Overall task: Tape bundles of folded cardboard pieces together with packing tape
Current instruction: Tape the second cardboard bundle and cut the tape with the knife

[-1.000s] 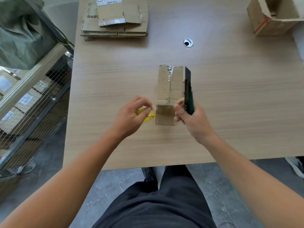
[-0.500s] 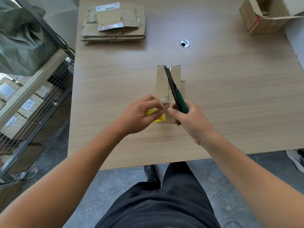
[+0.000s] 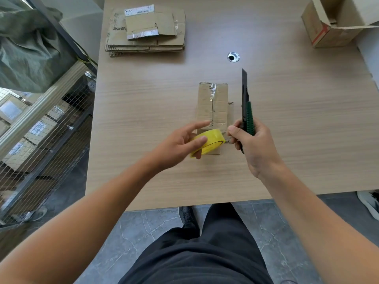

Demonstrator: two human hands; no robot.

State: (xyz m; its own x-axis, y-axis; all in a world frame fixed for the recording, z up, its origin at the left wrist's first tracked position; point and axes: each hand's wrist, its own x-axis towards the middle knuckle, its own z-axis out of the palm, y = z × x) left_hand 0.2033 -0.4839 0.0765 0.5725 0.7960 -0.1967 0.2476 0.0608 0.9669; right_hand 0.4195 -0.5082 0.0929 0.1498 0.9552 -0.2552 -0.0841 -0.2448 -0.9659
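Cardboard bundle (image 3: pixel 213 107) lies mid-surface, likely light, stiff, best gripped by its long edges; left hand (image 3: pixel 180 143) half-open around yellow tape roll (image 3: pixel 209 141) at the bundle's near end, right hand (image 3: pixel 254 146) closed around upright knife (image 3: pixel 245 101).

Wooden table (image 3: pixel 307 140), grey marble floor (image 3: pixel 143 226)

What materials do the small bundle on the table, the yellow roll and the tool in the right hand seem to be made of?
Small bundle: brown corrugated cardboard, matte, with a shiny clear tape strip.
Yellow roll: glossy plastic tape, judging by its sheen; held by the left hand.
Utility knife: dark blade, probably metal; ribbed green grip, likely plastic or rubber; gripped by the right hand.
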